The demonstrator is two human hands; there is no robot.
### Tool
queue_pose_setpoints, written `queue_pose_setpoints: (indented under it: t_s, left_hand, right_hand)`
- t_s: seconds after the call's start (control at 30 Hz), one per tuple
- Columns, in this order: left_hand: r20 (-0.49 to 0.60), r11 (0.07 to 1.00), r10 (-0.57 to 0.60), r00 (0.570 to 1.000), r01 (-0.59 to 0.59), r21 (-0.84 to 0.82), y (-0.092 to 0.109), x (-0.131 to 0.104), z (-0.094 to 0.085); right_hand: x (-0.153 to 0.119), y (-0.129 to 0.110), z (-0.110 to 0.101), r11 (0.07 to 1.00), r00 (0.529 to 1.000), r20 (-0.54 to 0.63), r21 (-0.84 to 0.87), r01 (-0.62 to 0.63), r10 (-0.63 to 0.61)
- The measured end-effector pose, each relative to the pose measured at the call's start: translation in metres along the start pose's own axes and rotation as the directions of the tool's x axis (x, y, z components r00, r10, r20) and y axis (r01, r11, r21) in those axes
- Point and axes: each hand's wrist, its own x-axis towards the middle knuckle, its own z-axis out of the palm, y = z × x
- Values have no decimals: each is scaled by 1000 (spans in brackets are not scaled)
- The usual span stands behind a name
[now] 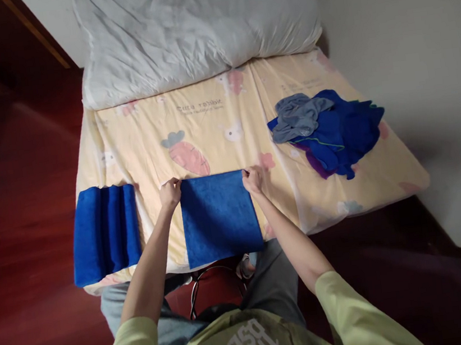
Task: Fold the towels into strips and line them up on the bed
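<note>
A blue cloth (221,216) lies flat in front of me, its near edge at the border of the bed. My left hand (170,194) pinches its far left corner. At the far right corner, my right hand (252,180) is closed on the same cloth. Left of my left forearm sit several folded blue cloths (112,227), side by side in a row. To the right is a loose, crumpled heap of blue cloths (347,126), with a grey cloth (301,115) on top and a bit of purple fabric (318,165) showing underneath.
The bed is covered by a pale yellow sheet (132,134) printed with carrots and rabbits. A bunched grey-white quilt (195,30) lies across its far end. A white wall (423,56) runs along the right, and dark red floor (20,223) along the left.
</note>
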Motion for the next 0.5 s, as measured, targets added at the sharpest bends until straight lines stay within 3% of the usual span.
queue_pose_setpoints:
  t_s: [0.23,0.37,0.5]
  left_hand:
    - [24,991,30,999,-33,130,6,9,5]
    - [118,990,89,989,-101,97,-3,20,5]
    - [254,995,56,966,-74,62,-9,35,0]
  right_hand:
    - [3,0,2,997,998,46,-51,52,-49]
    - [8,-6,1,984,989,127,-147,99,-80]
    - [19,-10,-5,973,976,213,-207,100,-54]
